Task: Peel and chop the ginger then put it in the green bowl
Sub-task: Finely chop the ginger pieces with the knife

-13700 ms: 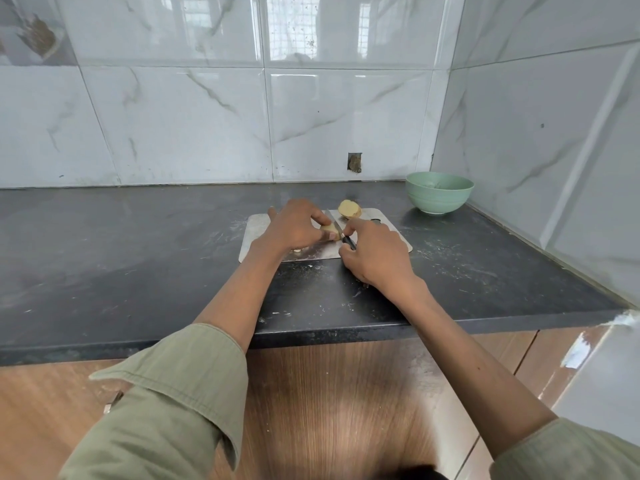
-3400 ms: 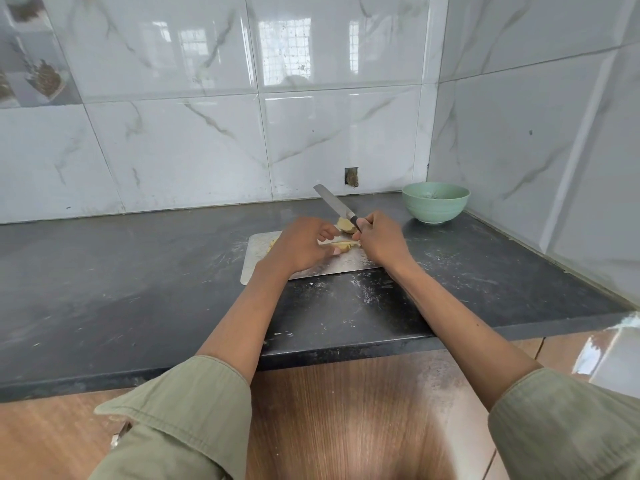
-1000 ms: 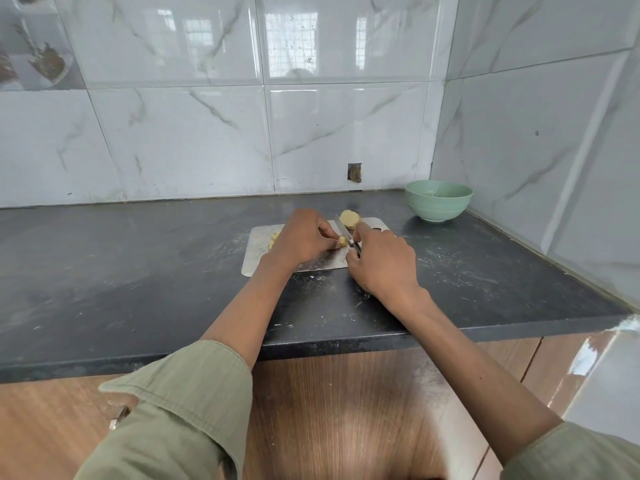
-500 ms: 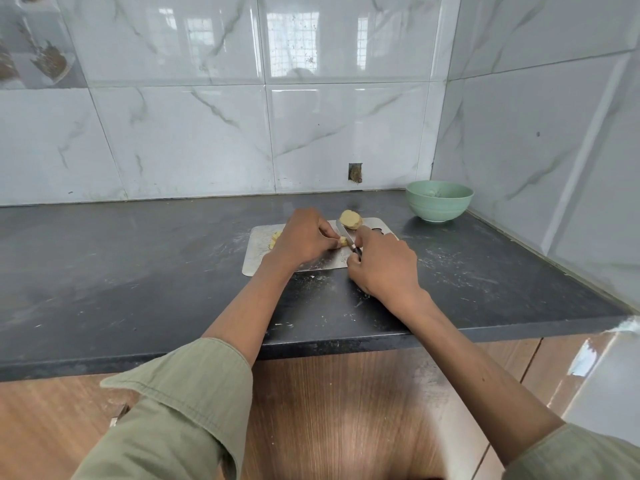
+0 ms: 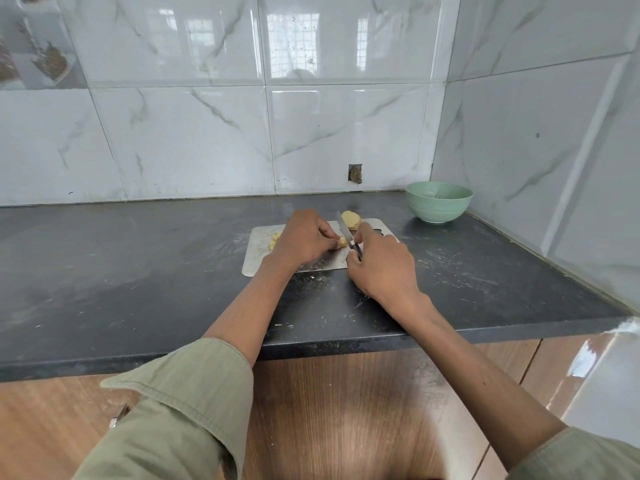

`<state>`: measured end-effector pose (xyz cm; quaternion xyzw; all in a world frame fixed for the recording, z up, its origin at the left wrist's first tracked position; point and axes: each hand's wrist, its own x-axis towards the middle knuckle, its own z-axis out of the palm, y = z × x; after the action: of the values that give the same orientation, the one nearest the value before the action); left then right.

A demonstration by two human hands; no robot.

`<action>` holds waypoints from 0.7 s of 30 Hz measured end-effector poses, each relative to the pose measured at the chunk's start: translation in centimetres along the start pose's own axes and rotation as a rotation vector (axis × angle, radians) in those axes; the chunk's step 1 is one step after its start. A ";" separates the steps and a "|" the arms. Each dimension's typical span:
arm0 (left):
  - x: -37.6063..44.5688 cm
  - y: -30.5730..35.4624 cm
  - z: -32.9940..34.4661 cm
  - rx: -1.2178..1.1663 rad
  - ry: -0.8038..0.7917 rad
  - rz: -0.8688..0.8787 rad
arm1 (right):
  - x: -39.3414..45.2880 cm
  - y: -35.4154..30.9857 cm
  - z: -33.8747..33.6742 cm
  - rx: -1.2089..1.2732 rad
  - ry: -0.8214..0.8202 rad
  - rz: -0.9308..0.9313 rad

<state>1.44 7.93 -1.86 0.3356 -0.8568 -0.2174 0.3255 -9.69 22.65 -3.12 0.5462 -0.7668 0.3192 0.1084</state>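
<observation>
Three lots of peeled ginger lay on the metal cutting board [image 5: 256,258]: a small piece [image 5: 342,241] pinned under the left fingertips at the board's middle, a larger chunk [image 5: 351,220] at the far edge, and a few cut bits [image 5: 275,240] just left of the left hand [image 5: 303,239] (their exact number was too small to tell). That hand arched over the board, fingers curled and pinching the small piece. The right hand [image 5: 381,268] wrapped round the dark handle of one knife [image 5: 346,233], its blade slanting down beside the pinched piece. One green bowl [image 5: 438,201] stood well apart, in the corner of the black countertop [image 5: 138,271]. Both olive sleeves [image 5: 180,410] were rolled back.
</observation>
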 end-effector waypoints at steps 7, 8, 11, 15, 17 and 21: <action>0.0 -0.1 0.0 -0.008 -0.003 0.002 | 0.2 -0.2 0.2 -0.036 -0.001 -0.042; 0.0 -0.1 0.0 -0.008 -0.003 0.003 | 0.2 -0.3 0.2 -0.047 -0.006 -0.044; 0.0 0.0 0.1 0.005 -0.002 0.005 | 0.5 -0.3 0.3 -0.070 -0.040 -0.061; -0.2 0.2 0.1 0.011 0.001 0.014 | 1.4 -0.4 0.1 -0.058 -0.096 -0.040; -0.2 0.3 0.1 0.008 0.002 0.011 | 1.2 -0.6 0.1 -0.074 -0.089 -0.041; -0.4 0.4 -0.1 0.001 0.007 0.007 | 0.1 -0.9 0.2 -0.080 -0.023 -0.039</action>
<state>1.57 8.48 -1.75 0.3335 -0.8570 -0.2145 0.3292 -8.86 22.26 -2.82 0.5600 -0.7694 0.2798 0.1273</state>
